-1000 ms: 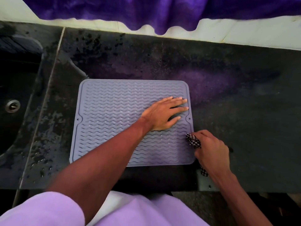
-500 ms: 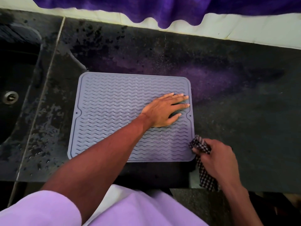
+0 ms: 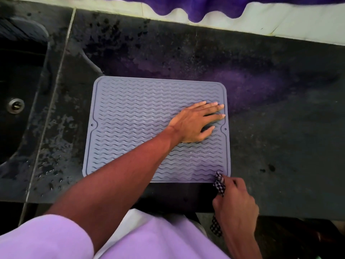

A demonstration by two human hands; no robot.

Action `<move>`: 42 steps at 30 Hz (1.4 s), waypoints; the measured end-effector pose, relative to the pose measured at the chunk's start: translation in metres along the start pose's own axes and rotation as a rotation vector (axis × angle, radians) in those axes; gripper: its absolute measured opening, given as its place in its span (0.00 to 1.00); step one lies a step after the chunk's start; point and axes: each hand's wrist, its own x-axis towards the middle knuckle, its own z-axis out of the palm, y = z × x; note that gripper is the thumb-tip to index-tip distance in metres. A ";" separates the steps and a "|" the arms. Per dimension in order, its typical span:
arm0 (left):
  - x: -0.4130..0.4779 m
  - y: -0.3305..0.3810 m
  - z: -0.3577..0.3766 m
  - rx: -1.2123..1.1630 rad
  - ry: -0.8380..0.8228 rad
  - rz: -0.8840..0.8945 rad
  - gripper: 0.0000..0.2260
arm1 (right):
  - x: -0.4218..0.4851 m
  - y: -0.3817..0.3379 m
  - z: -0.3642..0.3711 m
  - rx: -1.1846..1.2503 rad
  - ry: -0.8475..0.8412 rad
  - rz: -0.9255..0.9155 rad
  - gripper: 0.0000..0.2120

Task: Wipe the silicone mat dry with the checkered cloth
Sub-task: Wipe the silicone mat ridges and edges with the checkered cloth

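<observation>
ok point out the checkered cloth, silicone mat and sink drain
checkered cloth (image 3: 220,184), head view, bunched top end
silicone mat (image 3: 130,128), head view, bare left half
sink drain (image 3: 16,105), head view, metal centre

We're seeing a matt grey mat (image 3: 130,118), rubbery and ribbed with raised wavy lines, lying on a dark speckled stone counter (image 3: 280,146) that shines where water beads on its left part. The cloth (image 3: 220,185) is a soft woven check, the drain (image 3: 15,105) gleams as bare metal, and our sleeve (image 3: 46,238) is smooth lilac fabric.
</observation>
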 end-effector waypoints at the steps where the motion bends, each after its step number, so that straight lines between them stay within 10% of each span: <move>1: 0.000 0.000 0.000 0.004 0.000 0.002 0.24 | -0.003 -0.005 0.000 0.017 -0.012 0.024 0.23; 16: 0.002 -0.001 0.002 0.018 -0.022 0.023 0.25 | -0.038 -0.105 0.010 0.284 -0.189 0.036 0.19; 29: -0.003 -0.014 -0.038 -0.410 -0.206 0.020 0.23 | -0.075 -0.206 0.044 0.569 -0.242 -0.381 0.08; 37: -0.170 -0.075 -0.104 -0.429 0.398 -0.509 0.12 | -0.049 -0.162 0.044 1.400 -0.065 0.056 0.08; 42: -0.259 -0.043 -0.077 -0.321 0.418 -0.715 0.15 | -0.028 -0.158 0.035 0.963 0.079 -0.014 0.20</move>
